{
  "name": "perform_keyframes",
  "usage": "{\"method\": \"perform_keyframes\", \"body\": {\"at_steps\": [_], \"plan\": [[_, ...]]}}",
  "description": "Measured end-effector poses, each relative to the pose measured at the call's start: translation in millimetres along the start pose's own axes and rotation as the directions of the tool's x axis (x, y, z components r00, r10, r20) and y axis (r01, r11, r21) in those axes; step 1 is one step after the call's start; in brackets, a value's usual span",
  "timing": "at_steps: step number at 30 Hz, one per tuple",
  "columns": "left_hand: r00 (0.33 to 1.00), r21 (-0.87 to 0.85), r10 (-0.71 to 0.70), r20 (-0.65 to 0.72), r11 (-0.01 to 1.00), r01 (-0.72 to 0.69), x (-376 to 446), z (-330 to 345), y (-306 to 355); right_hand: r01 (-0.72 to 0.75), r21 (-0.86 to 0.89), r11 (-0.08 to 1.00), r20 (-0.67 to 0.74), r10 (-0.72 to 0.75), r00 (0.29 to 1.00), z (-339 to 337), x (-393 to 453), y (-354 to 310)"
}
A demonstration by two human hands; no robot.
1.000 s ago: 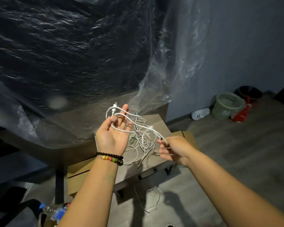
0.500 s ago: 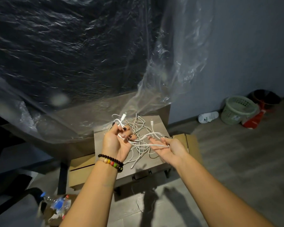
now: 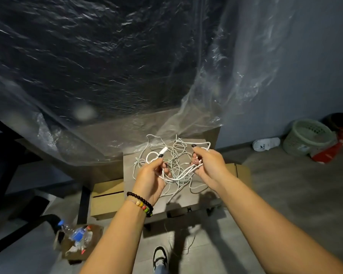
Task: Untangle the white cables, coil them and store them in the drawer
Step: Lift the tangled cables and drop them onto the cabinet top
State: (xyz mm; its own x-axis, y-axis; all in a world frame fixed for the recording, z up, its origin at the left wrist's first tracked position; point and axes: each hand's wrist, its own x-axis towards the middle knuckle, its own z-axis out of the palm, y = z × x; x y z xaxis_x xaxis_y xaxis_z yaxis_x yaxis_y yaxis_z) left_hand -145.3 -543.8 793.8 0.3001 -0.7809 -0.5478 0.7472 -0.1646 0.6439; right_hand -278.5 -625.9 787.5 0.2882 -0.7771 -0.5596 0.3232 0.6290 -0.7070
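Left hand [image 3: 150, 176] pinching a plug end and right hand [image 3: 208, 165] curled round several strands hold the tangled cables [image 3: 173, 161] above the cabinet [image 3: 186, 202] top's centre; light, limp and snag-prone, they are probably best taken at the stiff plugs.

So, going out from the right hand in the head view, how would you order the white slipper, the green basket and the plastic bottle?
1. White slipper: on the floor by the wall, to the right of the right hand.
2. Green basket: farther right, just past the slipper.
3. Plastic bottle: low on the left, in the litter box beyond the left arm. It is not much farther than the basket.
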Motion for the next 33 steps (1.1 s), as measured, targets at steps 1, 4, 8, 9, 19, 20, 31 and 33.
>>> {"method": "perform_keyframes", "body": {"at_steps": [1,4,8,9,19,20,31,33], "plan": [[1.0,0.033,0.019,-0.001,0.999,-0.019,3.5,-3.1,2.6,0.058,-0.128,0.99,-0.007,-0.059,0.998,2.2,4.8,0.8],[0.995,0.277,0.101,-0.003,0.956,-0.097,24.6,-18.7,16.7,0.202,-0.425,0.882,0.026,-0.212,0.977,14.1,24.6,1.6],[0.983,0.514,0.183,-0.003,0.843,-0.156,72.9,-40.3,39.1,0.263,-0.591,0.762,0.055,-0.288,0.956,28.5,59.7,1.6],[0.983,0.538,0.183,-0.033,0.832,-0.137,90.0,-47.8,43.2,0.263,-0.59,0.763,0.05,-0.291,0.955,31.7,71.7,3.2],[0.947,0.828,0.273,-0.166,0.56,-0.016,250.9,-120.4,36.2,0.013,-0.766,0.643,-0.217,-0.278,0.936,43.6,233.2,62.4],[0.948,0.85,0.272,-0.166,0.527,-0.002,263.3,-127.3,30.5,-0.006,-0.771,0.637,-0.229,-0.267,0.936,40.0,246.9,69.9],[0.99,0.984,0.133,-0.04,0.178,0.016,330.1,-166.7,-15.9,-0.213,-0.826,0.522,-0.365,-0.206,0.908,4.8,317.1,128.0],[0.99,0.983,0.14,-0.031,0.184,0.005,327.8,-166.4,-15.4,-0.221,-0.812,0.54,-0.367,-0.178,0.913,3.9,317.0,127.1]]}}
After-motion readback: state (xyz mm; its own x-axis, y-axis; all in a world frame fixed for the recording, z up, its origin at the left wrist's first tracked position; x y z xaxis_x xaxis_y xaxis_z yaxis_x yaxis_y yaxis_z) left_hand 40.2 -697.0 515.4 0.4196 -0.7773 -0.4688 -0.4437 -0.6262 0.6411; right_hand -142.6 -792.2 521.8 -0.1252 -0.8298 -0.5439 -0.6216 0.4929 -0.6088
